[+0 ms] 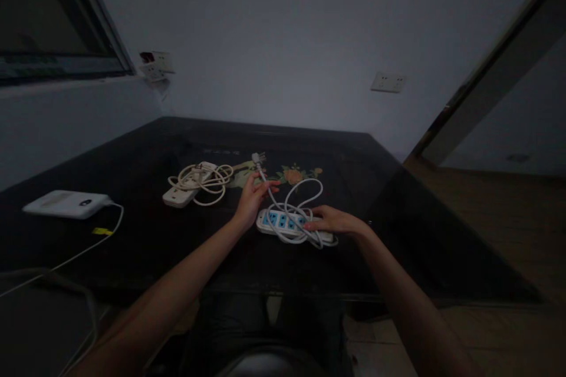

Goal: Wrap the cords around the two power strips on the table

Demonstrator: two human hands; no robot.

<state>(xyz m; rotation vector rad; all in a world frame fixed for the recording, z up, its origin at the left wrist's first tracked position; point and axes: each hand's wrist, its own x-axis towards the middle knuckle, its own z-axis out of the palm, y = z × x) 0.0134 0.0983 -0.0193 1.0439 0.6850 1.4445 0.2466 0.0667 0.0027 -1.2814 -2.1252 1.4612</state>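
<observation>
A white power strip (265, 225) with blue socket faces lies on the dark table in front of me, its cord (315, 182) looped loosely on top. My left hand (253, 197) has its fingers closed round the cord just below the plug (257, 158), which is held up with its prongs pointing away. Over the right end of the strip rests my right hand (333, 220), thumb and fingers on the strip and the cord loops. Its grip is partly hidden. Left of my left hand lies a second white power strip (177, 197), its cord coiled over it.
A white box-like device (66, 203) with a cable (82, 253) and a yellow tag (102, 231) sits at the table's left. Wall sockets (388, 82) are behind the table (398, 247), with others (154, 68) near the window. The table's front edge is close to my body.
</observation>
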